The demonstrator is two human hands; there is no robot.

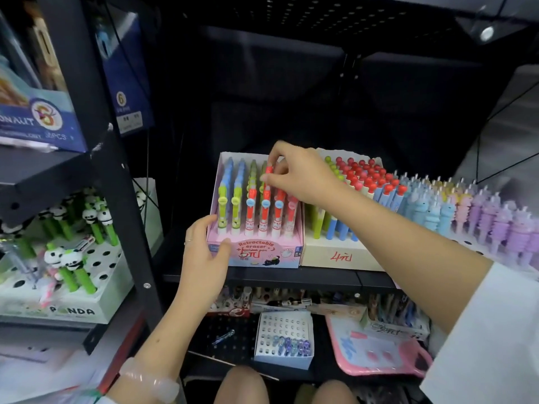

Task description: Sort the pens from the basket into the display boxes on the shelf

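A pink display box [256, 255] marked "Retractable eraser" stands on the black shelf, filled with upright blue, green and red pens. My right hand [297, 176] reaches over its back rows and pinches the top of a red pen [269, 171] between thumb and fingers. My left hand [205, 252] holds the box's front left corner, thumb across its front face. Next to it on the right stands a white box [344, 258] of green, blue and red-capped pens. No basket is in view.
Rows of pastel dinosaur-topped pens [472, 217] fill the shelf's right end. A panda pen box [73, 304] sits on the left rack behind a black post [116, 170]. Below the shelf lie a small white box [284, 339] with a few pens and a pink tray [379, 348].
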